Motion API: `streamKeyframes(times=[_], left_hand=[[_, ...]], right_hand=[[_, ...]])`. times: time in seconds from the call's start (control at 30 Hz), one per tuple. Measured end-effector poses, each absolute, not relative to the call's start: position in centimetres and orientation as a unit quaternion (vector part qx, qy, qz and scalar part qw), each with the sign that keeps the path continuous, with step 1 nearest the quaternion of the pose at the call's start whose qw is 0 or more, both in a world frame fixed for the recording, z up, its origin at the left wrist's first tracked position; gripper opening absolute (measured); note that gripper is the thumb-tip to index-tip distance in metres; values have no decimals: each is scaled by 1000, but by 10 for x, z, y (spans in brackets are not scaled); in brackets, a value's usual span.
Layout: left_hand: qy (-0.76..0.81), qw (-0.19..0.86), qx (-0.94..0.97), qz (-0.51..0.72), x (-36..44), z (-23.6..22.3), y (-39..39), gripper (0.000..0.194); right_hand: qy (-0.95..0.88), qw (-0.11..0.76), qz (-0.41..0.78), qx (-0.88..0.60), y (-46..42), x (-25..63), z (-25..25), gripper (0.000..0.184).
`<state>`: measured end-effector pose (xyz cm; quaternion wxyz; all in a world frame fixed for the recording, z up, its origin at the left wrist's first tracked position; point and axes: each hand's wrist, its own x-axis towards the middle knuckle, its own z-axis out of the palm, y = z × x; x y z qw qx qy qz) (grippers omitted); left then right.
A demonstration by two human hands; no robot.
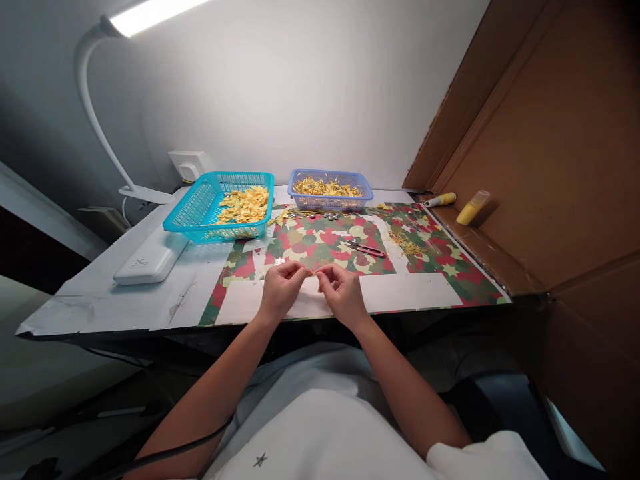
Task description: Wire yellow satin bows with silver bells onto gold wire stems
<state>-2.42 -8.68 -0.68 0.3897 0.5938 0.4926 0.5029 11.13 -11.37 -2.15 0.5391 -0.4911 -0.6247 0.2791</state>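
Observation:
My left hand [283, 288] and my right hand [344, 293] meet fingertip to fingertip above the near edge of the table. Both are closed in a pinch. Something tiny and thin sits between the fingertips, too small to name. Just beyond the hands lies a pair of thread snips [367, 249] on the camouflage-patterned sheet [330, 233]. Under the hands is a strip of white paper [410, 290]. A small heap of thin yellow scraps [407, 244] lies to the right of the snips.
A teal basket [193, 203] with yellow ribbon bows [245, 205] stands back left; a purple basket [330, 203] holds gold pieces. Small silver beads [331, 216] lie before it. A white power bank [150, 259], a desk lamp [95, 113] and yellow tubes [471, 209] flank the work area.

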Motion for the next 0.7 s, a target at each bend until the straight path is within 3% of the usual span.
streamKeyframes(times=[0.2, 0.7], left_hand=[[494, 380, 607, 493, -25, -8, -85, 26], [498, 369, 617, 485, -26, -12, -84, 28]], right_hand=[[-623, 539, 282, -491, -115, 111, -21, 15], [-620, 544, 289, -486, -115, 111, -21, 17]])
